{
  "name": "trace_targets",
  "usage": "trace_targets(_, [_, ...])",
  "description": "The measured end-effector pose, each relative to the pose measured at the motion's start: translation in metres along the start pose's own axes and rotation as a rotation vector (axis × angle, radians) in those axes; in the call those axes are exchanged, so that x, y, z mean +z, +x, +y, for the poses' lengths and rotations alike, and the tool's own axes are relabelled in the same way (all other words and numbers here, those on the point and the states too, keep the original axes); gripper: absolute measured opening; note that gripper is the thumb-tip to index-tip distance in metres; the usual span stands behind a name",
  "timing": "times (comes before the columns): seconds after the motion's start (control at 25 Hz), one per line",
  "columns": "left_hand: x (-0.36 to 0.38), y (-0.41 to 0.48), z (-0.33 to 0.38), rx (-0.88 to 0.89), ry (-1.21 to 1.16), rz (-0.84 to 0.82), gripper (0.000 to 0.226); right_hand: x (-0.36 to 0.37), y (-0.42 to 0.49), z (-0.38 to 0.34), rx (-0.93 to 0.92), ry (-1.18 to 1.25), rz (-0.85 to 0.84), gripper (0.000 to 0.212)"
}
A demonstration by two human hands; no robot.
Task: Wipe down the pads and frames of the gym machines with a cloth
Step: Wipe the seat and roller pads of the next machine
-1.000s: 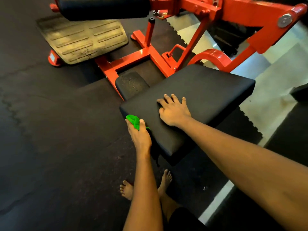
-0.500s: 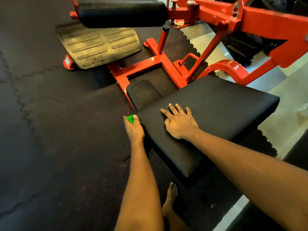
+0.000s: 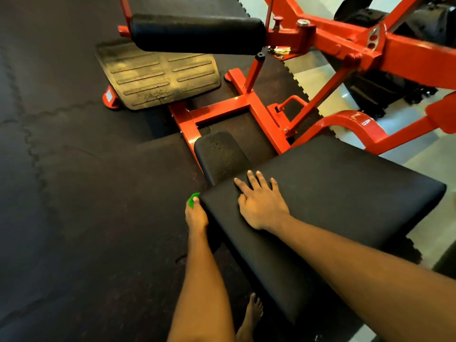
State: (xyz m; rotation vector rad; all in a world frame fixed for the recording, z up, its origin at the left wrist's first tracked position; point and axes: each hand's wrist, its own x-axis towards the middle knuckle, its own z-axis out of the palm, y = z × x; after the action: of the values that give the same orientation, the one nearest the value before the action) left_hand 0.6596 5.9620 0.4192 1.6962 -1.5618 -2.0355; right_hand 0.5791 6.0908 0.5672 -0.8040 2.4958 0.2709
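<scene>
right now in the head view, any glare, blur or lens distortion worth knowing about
Head view: sharp overall, no clear motion blur; glossy highlights on the red frame; the rubber floor mat at left goes dim; wide-angle stretch swells the right forearm at the bottom edge; the green cloth is mostly hidden behind the left hand at the seat pad corner.
</scene>
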Motion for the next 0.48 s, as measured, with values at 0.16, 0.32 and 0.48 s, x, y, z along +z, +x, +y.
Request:
trace_targets(0.16, [0.003, 0.019, -0.018, -0.182, -0.209, -0.084, 0.040, 0.003, 0.005, 0.000, -0.002, 0.003, 0.014, 0.058])
trace_targets(0.32, [-0.016, -0.002, 0.006, -0.061, 0.095, -0.074, 0.040, -0.002, 0.003, 0.000, 0.011, 0.013, -0.001, 0.058])
trace_targets(0.48, [-0.035, -0.039, 0.058, 0.305, 0.027, -0.010, 0.027, -0.004, 0.002, -0.001, 0.008, 0.036, 0.008, 0.057])
